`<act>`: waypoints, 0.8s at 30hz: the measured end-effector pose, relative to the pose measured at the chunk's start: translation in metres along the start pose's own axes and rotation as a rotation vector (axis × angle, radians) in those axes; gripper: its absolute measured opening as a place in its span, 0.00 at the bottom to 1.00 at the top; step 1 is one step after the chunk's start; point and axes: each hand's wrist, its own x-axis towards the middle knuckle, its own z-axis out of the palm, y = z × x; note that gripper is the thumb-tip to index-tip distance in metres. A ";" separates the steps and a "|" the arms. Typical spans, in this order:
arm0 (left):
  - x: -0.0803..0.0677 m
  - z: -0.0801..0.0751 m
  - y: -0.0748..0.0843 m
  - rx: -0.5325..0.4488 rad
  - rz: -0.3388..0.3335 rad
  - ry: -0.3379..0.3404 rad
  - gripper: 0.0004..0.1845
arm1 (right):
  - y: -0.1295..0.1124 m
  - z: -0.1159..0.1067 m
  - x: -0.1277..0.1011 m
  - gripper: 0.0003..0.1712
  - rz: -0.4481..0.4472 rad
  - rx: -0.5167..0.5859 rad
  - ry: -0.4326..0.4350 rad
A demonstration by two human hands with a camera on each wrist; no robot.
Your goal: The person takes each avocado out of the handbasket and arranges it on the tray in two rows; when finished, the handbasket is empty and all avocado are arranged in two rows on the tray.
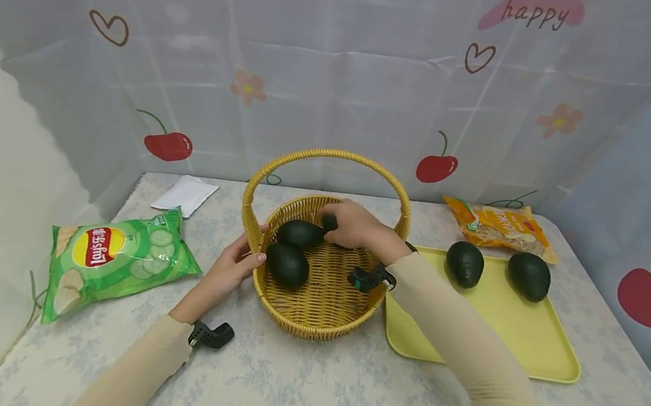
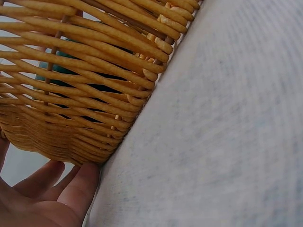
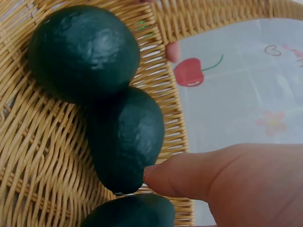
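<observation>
A round yellow wicker basket (image 1: 327,284) with a tall hooped handle stands in the middle of the table. Two dark green avocados (image 1: 287,266) lie against its left inner side. My left hand (image 1: 230,267) holds the basket at its left side, thumb by the rim near the handle's foot; in the left wrist view its fingers (image 2: 80,189) press the outer wall. Inside the back of the basket, my right hand (image 1: 353,225) grips a third avocado (image 3: 132,213), mostly hidden by the hand in the head view. The right thumb (image 3: 175,177) shows beside the middle avocado.
Right of the basket, a yellow tray (image 1: 504,333) bears two more avocados (image 1: 528,277). Behind it lies an orange food packet (image 1: 499,228). A green chip bag (image 1: 120,259) and a white packet (image 1: 186,195) lie to the left. A printed curtain (image 1: 338,96) hangs behind.
</observation>
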 end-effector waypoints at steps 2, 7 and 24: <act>0.000 0.000 0.000 -0.002 0.001 -0.001 0.32 | 0.001 0.002 0.002 0.31 0.005 -0.021 -0.009; 0.000 0.001 0.000 -0.014 0.005 -0.008 0.32 | 0.002 0.007 0.005 0.30 0.029 -0.079 -0.009; -0.001 0.001 0.000 -0.006 0.021 -0.006 0.32 | 0.003 0.014 0.002 0.31 0.098 -0.134 -0.034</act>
